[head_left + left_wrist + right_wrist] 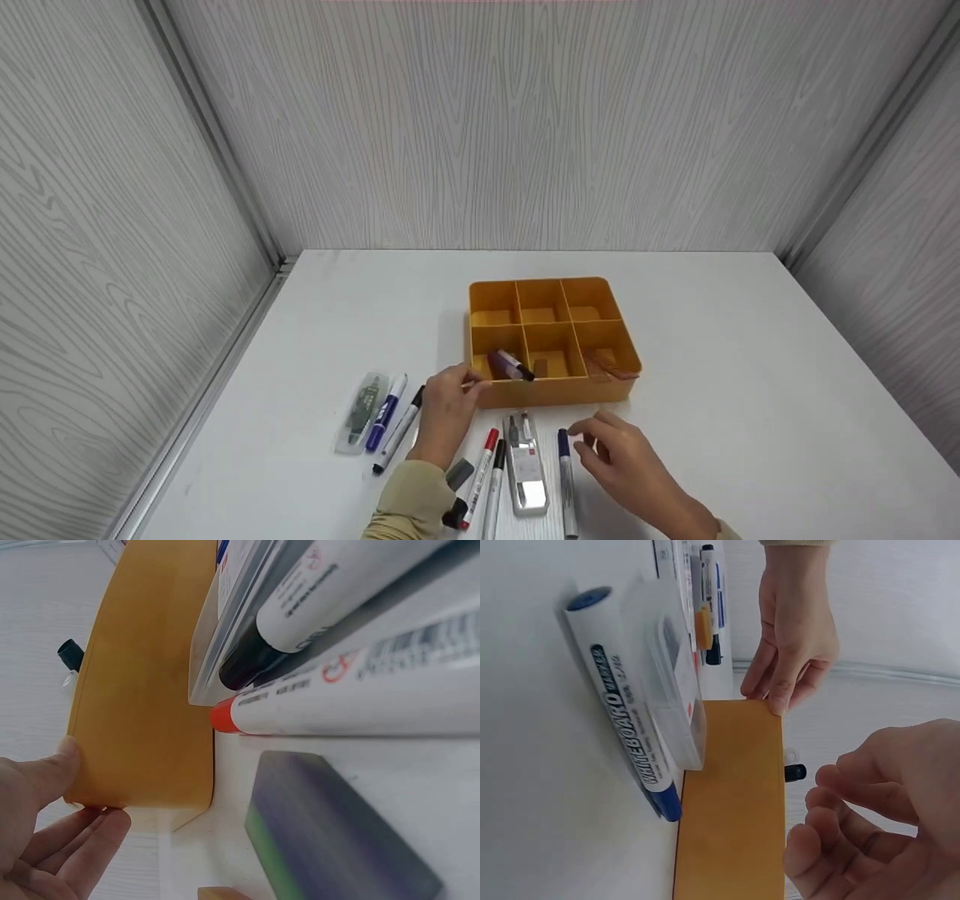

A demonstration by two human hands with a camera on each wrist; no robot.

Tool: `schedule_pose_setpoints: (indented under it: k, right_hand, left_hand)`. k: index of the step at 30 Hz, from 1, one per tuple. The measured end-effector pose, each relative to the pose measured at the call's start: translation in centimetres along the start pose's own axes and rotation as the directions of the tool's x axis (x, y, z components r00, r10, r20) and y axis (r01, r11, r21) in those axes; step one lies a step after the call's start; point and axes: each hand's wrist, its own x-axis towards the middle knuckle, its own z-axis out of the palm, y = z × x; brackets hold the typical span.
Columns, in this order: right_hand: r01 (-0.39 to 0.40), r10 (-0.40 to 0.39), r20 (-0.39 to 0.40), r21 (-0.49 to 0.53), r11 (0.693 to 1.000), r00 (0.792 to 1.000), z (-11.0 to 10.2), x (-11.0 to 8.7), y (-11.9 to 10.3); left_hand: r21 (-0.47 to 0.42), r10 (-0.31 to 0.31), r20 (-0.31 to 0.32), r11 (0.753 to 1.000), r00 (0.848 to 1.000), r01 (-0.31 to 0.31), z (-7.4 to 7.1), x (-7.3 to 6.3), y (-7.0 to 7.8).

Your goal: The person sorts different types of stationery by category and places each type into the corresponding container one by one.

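Observation:
My left hand [448, 409] grips the front left corner of an orange six-compartment organizer box [555, 393], thumb at the rim and fingers against the side. A black-capped pen [515, 365] leans out of its front left compartment, and a thin reddish see-through item [609, 366] lies in the front right one. Close before the box's front right, my right hand [621, 459] hovers with loosely curled fingers and nothing in them. Beside those fingertips lies a blue-capped whiteboard marker [568, 487]. A clear plastic case [527, 469] lies left of that marker.
Red-capped [480, 476] and black-capped [494, 487] markers lie between the left forearm and the case. A dark grey block [459, 474] is partly behind the sleeve. Farther left are a clear pack with green contents [365, 411], a blue marker [384, 420] and another black-capped marker [400, 433].

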Motion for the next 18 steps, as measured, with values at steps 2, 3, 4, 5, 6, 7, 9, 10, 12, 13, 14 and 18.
schedule_pose_setpoints:
  k: [2,3,4,5,6,7,9,10,12,13,14,18]
  right_hand:
    - [-0.055,0.055,0.071,-0.009,0.998,0.996,0.1,-0.9,-0.2]
    - [-0.071,0.073,0.104,-0.015,0.997,0.992,0.2,-1.3,-0.2]
    - [-0.082,0.084,0.138,-0.016,0.996,0.987,0.4,-1.6,-0.2]
    - [-0.101,0.103,0.174,-0.019,0.995,0.979,0.5,-1.9,-0.2]
    - [-0.114,0.115,0.204,-0.02,0.993,0.972,0.7,-2.2,-0.3]
    - [-0.131,0.132,0.233,-0.021,0.991,0.963,0.9,-2.5,-0.3]
    - [-0.154,0.156,0.28,-0.028,0.988,0.947,1.4,-3.0,-0.3]
    - [-0.164,0.166,0.299,-0.031,0.986,0.94,1.6,-3.2,-0.2]
    - [-0.186,0.191,0.338,-0.049,0.981,0.922,2.1,-3.6,-0.2]
    - [-0.197,0.204,0.359,-0.057,0.979,0.911,2.3,-3.7,-0.2]
    - [-0.204,0.215,0.376,-0.069,0.976,0.901,2.5,-3.9,-0.2]
    - [-0.186,0.214,0.411,-0.106,0.977,0.886,3.2,-4.5,-0.1]
  left_hand:
    - [0.004,-0.002,0.001,1.0,1.0,0.002,0.0,0.0,0.0]
    - [0.005,-0.005,0.0,1.0,1.0,0.005,0.0,0.0,0.0]
    - [0.004,-0.004,-0.003,1.0,1.0,0.004,0.1,0.0,0.1]
    - [0.003,0.002,-0.007,1.0,1.0,-0.002,0.1,0.0,0.0]
    - [0.002,0.007,-0.01,1.0,1.0,-0.007,0.1,0.0,0.1]
    - [0.002,0.01,-0.01,1.0,1.0,-0.01,0.1,0.0,0.0]
    - [0.002,0.018,-0.014,1.0,1.0,-0.018,0.1,0.0,0.0]
    - [0.003,0.023,-0.015,1.0,1.0,-0.023,0.1,0.0,0.0]
    - [0.005,0.037,-0.023,0.999,0.999,-0.037,0.2,0.0,-0.1]
    - [0.006,0.039,-0.024,0.999,0.999,-0.039,0.2,0.0,-0.2]
    - [0.007,0.045,-0.028,0.999,0.999,-0.044,0.2,0.1,-0.2]
    - [-0.001,0.028,-0.022,1.0,0.999,-0.028,0.1,0.1,-0.2]
